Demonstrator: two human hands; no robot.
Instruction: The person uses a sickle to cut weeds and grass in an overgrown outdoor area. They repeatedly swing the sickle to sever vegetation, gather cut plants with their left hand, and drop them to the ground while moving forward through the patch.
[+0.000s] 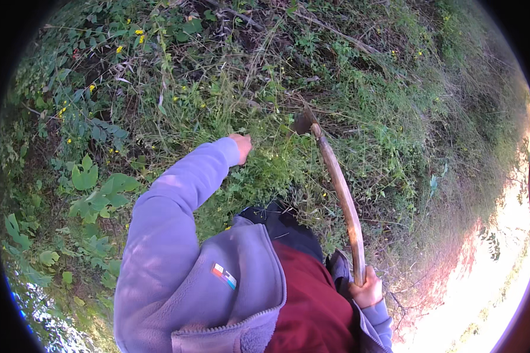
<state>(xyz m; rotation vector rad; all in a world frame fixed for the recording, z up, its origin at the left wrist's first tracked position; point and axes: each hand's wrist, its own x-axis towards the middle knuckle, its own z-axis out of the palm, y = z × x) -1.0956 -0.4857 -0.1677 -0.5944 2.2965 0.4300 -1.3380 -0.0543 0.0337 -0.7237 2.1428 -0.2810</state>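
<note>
My right hand (367,287) grips the lower end of a long, slightly curved wooden handle (342,189). At the handle's far end sits a dark metal blade (304,121), hoe-like in shape, partly hidden among stems and dry grass. My left hand (243,149) reaches into leafy green weeds (269,163), to the left of the blade and apart from it. Its fingers curl down into the plants, and I cannot see whether stems are held in them.
Dense undergrowth covers the ground, with yellow flowers (139,35) at the upper left and broad-leaved plants (99,194) at the left. A dry branch (335,33) lies across the top. Bare, brightly sunlit ground (463,304) shows at the lower right, near thin twigs (399,304).
</note>
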